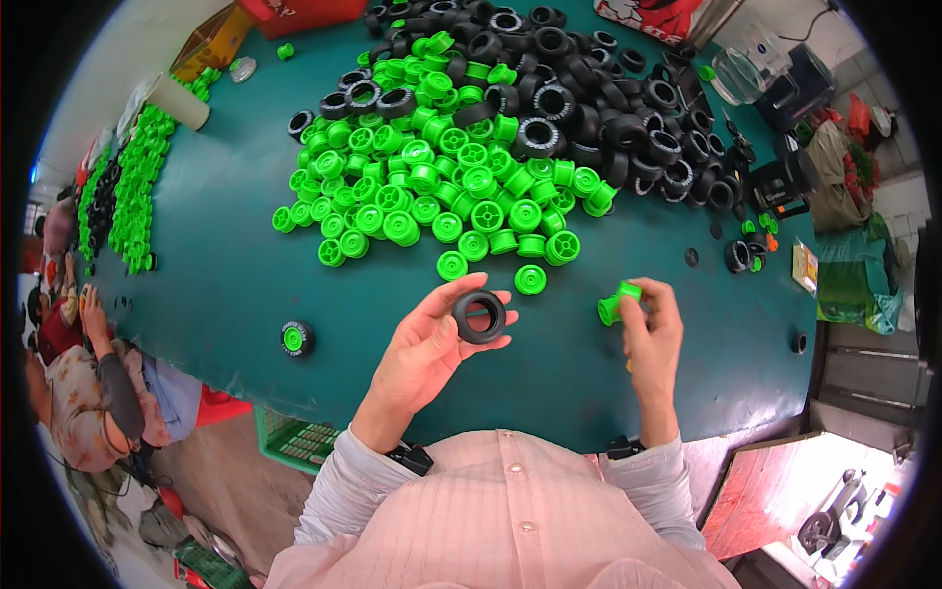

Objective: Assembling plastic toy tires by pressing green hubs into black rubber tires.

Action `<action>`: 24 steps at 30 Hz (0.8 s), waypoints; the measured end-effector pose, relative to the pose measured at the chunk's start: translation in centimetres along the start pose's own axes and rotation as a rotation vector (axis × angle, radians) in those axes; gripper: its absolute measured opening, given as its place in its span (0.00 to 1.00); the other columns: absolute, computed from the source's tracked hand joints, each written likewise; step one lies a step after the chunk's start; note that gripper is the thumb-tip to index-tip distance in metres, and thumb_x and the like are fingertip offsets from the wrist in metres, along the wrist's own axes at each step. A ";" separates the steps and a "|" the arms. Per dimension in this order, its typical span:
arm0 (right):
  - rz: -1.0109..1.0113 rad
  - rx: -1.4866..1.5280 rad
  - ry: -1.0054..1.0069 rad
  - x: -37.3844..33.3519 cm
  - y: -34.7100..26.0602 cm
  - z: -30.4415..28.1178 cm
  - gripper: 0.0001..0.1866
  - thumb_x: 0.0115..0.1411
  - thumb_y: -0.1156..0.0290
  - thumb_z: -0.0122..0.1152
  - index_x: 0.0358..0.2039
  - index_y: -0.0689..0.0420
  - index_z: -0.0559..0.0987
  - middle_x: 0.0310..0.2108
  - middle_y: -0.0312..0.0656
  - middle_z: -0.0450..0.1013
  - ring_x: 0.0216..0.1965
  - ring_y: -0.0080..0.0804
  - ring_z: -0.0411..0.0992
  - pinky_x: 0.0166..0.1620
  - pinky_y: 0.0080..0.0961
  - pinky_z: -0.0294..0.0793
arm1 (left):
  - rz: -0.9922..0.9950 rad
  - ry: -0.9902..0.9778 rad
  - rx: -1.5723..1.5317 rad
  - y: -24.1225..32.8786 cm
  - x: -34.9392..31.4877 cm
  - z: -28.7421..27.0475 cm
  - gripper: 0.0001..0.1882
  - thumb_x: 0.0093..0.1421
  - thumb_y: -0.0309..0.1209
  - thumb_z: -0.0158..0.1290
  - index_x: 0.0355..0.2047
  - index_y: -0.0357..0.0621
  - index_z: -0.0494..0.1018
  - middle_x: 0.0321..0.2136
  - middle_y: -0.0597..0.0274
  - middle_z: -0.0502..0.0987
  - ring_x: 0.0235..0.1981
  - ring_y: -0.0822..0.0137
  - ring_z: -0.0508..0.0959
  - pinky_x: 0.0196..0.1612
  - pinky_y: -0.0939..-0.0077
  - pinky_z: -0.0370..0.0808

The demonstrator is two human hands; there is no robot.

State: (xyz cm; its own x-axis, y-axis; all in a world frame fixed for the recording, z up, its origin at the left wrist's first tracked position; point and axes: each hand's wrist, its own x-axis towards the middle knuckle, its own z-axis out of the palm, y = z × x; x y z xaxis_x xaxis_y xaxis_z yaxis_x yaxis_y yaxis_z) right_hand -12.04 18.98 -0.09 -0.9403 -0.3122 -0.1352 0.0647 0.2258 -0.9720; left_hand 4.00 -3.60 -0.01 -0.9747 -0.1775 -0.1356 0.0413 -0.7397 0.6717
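Note:
My left hand (417, 355) grips a small black rubber tire (481, 338) between thumb and fingers, its hole facing up toward me. To its right, my right hand (655, 336) pinches a bright green plastic wheel rim (609, 312) just over the table. More green shows at those fingertips, and I cannot tell whether it is a second rim. The tire and the rim are apart. A black tire with a green rim inside it, a fitted wheel (296, 340), lies on the table to the left.
A heap of green rims (422, 177) spreads across the green table (226, 255), with black tires (589, 123) piled behind it. At the right stand a glass jug (741, 77) and a black device (785, 182). A green crate (280, 444) sits below the front edge; another person (83, 398) works at the left.

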 end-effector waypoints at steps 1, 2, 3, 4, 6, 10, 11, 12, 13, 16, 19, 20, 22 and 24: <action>0.057 0.048 -0.012 0.4 0.0 0.4 0.13 0.63 0.76 0.62 0.47 0.61 0.73 0.36 0.35 0.73 0.27 0.13 0.68 0.28 0.12 0.64 | -0.004 0.007 -0.001 -0.1 0.2 0.0 0.32 0.69 0.38 0.52 0.67 0.38 0.57 0.61 0.40 0.67 0.62 0.44 0.71 0.60 0.51 0.73; -0.020 0.016 -0.027 0.5 0.0 1.0 0.13 0.63 0.76 0.62 0.47 0.61 0.73 0.35 0.35 0.73 0.27 0.13 0.69 0.27 0.13 0.65 | -0.009 0.004 -0.003 -0.1 0.4 0.1 0.32 0.69 0.38 0.52 0.67 0.38 0.57 0.61 0.40 0.67 0.61 0.45 0.71 0.61 0.51 0.73; -0.026 0.012 -0.059 0.5 -0.3 1.7 0.13 0.62 0.74 0.64 0.46 0.61 0.74 0.34 0.34 0.73 0.25 0.13 0.67 0.27 0.14 0.64 | -0.010 0.009 0.001 0.0 0.3 0.1 0.32 0.69 0.38 0.53 0.67 0.38 0.57 0.61 0.39 0.67 0.61 0.45 0.71 0.61 0.51 0.73; -0.061 -0.029 -0.109 0.4 -0.1 2.3 0.14 0.61 0.74 0.65 0.46 0.60 0.74 0.33 0.34 0.73 0.24 0.13 0.65 0.27 0.15 0.64 | -0.010 0.016 0.005 0.1 0.2 0.1 0.32 0.68 0.39 0.53 0.67 0.38 0.57 0.61 0.39 0.67 0.61 0.45 0.71 0.61 0.51 0.73; -0.075 -0.095 -0.206 -0.1 -0.1 3.4 0.15 0.59 0.74 0.68 0.45 0.59 0.74 0.30 0.32 0.72 0.22 0.13 0.61 0.27 0.17 0.63 | -0.005 0.024 0.006 0.1 0.2 0.1 0.32 0.68 0.39 0.53 0.67 0.38 0.57 0.61 0.40 0.67 0.61 0.45 0.71 0.61 0.51 0.73; -0.260 -0.277 -0.337 -0.7 0.6 5.2 0.16 0.62 0.68 0.66 0.47 0.60 0.74 0.30 0.35 0.74 0.20 0.15 0.62 0.25 0.17 0.64 | 0.014 0.056 0.029 -0.1 0.0 -0.7 0.32 0.68 0.39 0.53 0.67 0.38 0.57 0.61 0.40 0.67 0.61 0.45 0.72 0.61 0.52 0.73; -0.106 -0.133 -0.357 -0.4 0.2 5.2 0.16 0.63 0.68 0.65 0.47 0.60 0.73 0.31 0.35 0.75 0.19 0.15 0.62 0.24 0.16 0.63 | 0.014 0.058 0.024 -0.3 -0.1 -0.8 0.32 0.68 0.39 0.53 0.67 0.38 0.57 0.61 0.40 0.67 0.61 0.46 0.72 0.61 0.52 0.73; 0.046 0.013 -0.372 0.1 -0.5 5.1 0.15 0.65 0.67 0.63 0.48 0.60 0.73 0.32 0.36 0.75 0.18 0.15 0.62 0.23 0.15 0.63 | 0.015 0.059 0.022 -0.3 0.0 -0.8 0.32 0.68 0.39 0.53 0.67 0.38 0.58 0.61 0.40 0.67 0.61 0.46 0.72 0.61 0.52 0.73; 0.198 0.159 -0.383 0.5 -1.0 5.0 0.14 0.66 0.67 0.61 0.49 0.60 0.73 0.33 0.37 0.76 0.18 0.14 0.61 0.21 0.13 0.62 | 0.015 0.058 0.020 -0.3 0.0 -0.9 0.32 0.68 0.39 0.53 0.67 0.38 0.58 0.61 0.40 0.67 0.61 0.46 0.72 0.61 0.52 0.73; 0.177 0.306 -0.368 1.2 -0.9 4.2 0.14 0.68 0.67 0.58 0.50 0.60 0.72 0.36 0.38 0.76 0.17 0.11 0.60 0.19 0.11 0.59 | -0.010 0.072 0.015 -0.6 -0.2 -1.2 0.32 0.69 0.39 0.53 0.67 0.38 0.58 0.62 0.41 0.67 0.60 0.47 0.72 0.61 0.52 0.73; 0.043 0.185 -0.335 0.3 -2.3 4.2 0.15 0.63 0.72 0.63 0.49 0.59 0.75 0.38 0.34 0.73 0.19 0.12 0.59 0.22 0.12 0.58 | 0.003 0.071 0.003 -0.4 0.1 -0.5 0.31 0.69 0.38 0.52 0.67 0.38 0.58 0.62 0.42 0.67 0.61 0.46 0.72 0.61 0.52 0.72; -0.062 0.086 -0.354 0.1 -2.3 4.4 0.15 0.61 0.74 0.65 0.48 0.59 0.76 0.37 0.33 0.72 0.20 0.12 0.59 0.23 0.13 0.58 | 0.002 0.060 -0.005 -0.5 0.1 -0.6 0.31 0.69 0.38 0.52 0.67 0.38 0.58 0.61 0.43 0.68 0.60 0.48 0.72 0.60 0.52 0.73; -0.224 -0.055 -0.347 -0.9 -3.4 5.4 0.19 0.53 0.79 0.69 0.47 0.59 0.78 0.36 0.32 0.70 0.21 0.14 0.59 0.26 0.16 0.59 | 0.001 0.033 -0.017 -0.9 0.4 -0.7 0.31 0.69 0.37 0.52 0.67 0.38 0.58 0.61 0.46 0.68 0.59 0.51 0.73 0.60 0.53 0.73; -0.305 -0.096 -0.338 -1.7 -4.0 6.4 0.19 0.53 0.77 0.70 0.47 0.59 0.77 0.37 0.34 0.71 0.21 0.16 0.63 0.25 0.17 0.62 | 0.008 0.032 -0.006 -1.3 0.3 -0.6 0.30 0.69 0.38 0.52 0.67 0.38 0.58 0.61 0.49 0.70 0.59 0.57 0.74 0.60 0.57 0.73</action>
State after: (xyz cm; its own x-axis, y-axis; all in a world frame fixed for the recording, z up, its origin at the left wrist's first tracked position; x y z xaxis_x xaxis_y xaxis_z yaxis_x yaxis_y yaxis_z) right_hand -8.56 12.74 2.79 -0.7491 -0.6572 0.0838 -0.2441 0.1561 -0.9571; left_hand 3.80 -3.09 -1.37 -0.9669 -0.2040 -0.1533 0.0506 -0.7422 0.6682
